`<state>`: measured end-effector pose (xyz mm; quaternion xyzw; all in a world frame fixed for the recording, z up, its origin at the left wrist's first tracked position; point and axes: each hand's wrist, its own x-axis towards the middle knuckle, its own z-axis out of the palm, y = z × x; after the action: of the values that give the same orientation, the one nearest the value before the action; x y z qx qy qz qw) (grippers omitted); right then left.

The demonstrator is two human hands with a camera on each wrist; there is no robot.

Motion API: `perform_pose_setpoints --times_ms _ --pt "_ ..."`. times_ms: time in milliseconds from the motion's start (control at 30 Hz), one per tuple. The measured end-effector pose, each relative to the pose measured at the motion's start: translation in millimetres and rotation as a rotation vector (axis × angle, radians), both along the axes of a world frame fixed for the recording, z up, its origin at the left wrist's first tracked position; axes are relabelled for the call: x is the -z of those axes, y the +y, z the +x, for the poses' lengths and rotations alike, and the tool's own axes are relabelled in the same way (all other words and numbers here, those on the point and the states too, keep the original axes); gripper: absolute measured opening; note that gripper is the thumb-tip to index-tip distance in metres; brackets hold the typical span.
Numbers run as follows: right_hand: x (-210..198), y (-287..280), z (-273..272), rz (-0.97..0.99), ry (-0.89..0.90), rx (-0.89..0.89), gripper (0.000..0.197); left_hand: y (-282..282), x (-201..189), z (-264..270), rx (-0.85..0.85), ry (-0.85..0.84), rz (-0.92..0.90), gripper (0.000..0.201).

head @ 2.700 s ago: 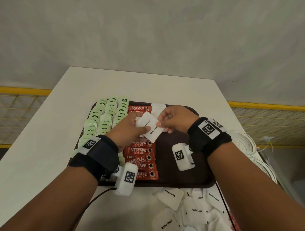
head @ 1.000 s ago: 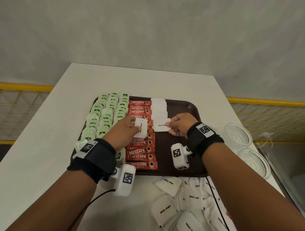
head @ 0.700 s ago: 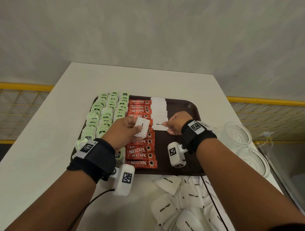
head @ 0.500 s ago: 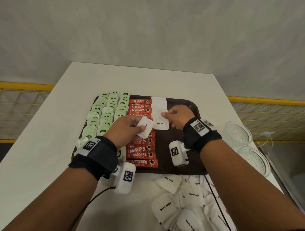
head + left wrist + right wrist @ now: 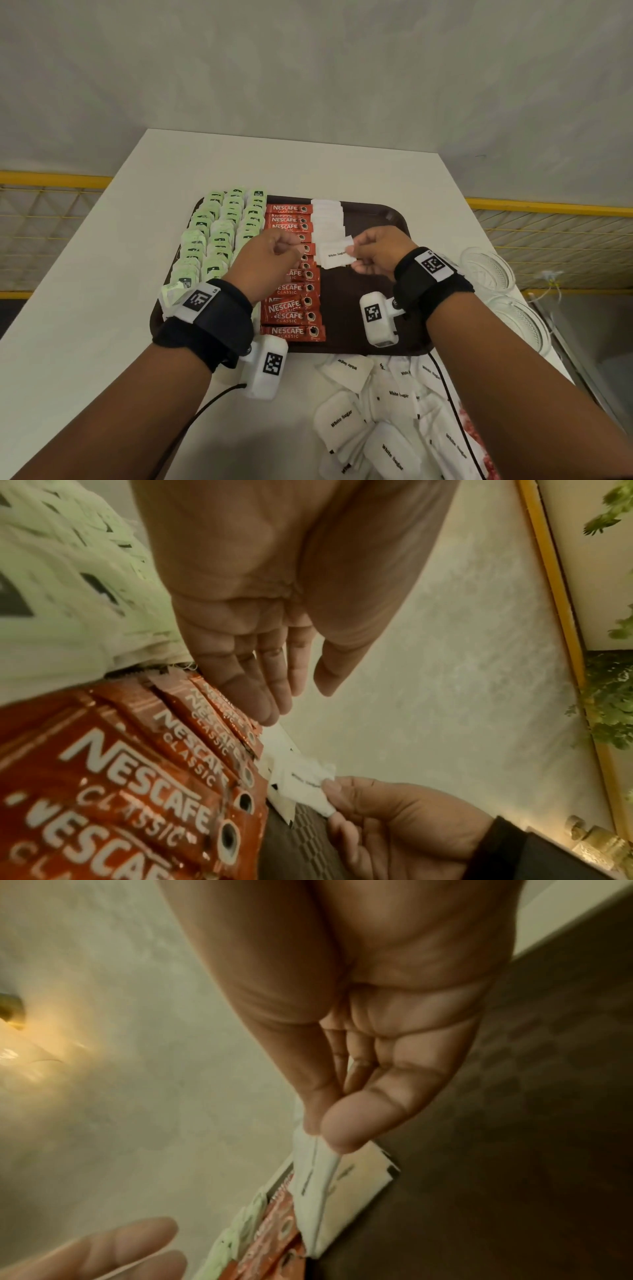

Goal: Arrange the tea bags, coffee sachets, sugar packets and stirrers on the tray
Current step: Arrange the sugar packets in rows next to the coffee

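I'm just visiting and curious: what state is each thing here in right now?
Tea bags: in rows along the tray's left side.
Coffee sachets: lined up mid-tray.
Held sugar packet: pinched by right hand.
Left hand: fingers straight, holding nothing.
Loose sugar packets: piled off the tray.

Your left hand (image 5: 265, 260) hides several coffee sachets (image 5: 291, 310) mid-column; the loose sugar packets (image 5: 383, 421) are cut off by the head view's bottom edge.

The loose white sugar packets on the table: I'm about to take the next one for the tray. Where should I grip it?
Take the nearest flat sugar packet by a short end, thumb above, fingers below, from your right side, as the right hand pinches its held packet.
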<state>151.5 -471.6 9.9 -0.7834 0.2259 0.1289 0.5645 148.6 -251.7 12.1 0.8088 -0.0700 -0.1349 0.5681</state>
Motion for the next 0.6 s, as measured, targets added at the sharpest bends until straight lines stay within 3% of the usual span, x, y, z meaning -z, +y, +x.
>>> perform_pose_setpoints --times_ms 267,367,467,600 --pt "4.1 14.0 3.6 -0.071 0.232 0.064 0.009 2.9 3.6 -12.4 -0.007 -0.008 0.017 0.018" --pt "-1.0 18.9 5.6 -0.115 0.307 0.079 0.019 7.1 0.7 -17.6 -0.009 0.012 0.006 0.016" --pt "3.7 17.8 5.1 -0.236 0.274 0.01 0.026 8.9 -4.7 -23.0 0.011 0.008 0.018 0.013" --pt "-6.3 10.8 -8.6 -0.332 0.076 0.017 0.023 9.2 -15.7 -30.3 0.068 -0.009 0.041 0.012"
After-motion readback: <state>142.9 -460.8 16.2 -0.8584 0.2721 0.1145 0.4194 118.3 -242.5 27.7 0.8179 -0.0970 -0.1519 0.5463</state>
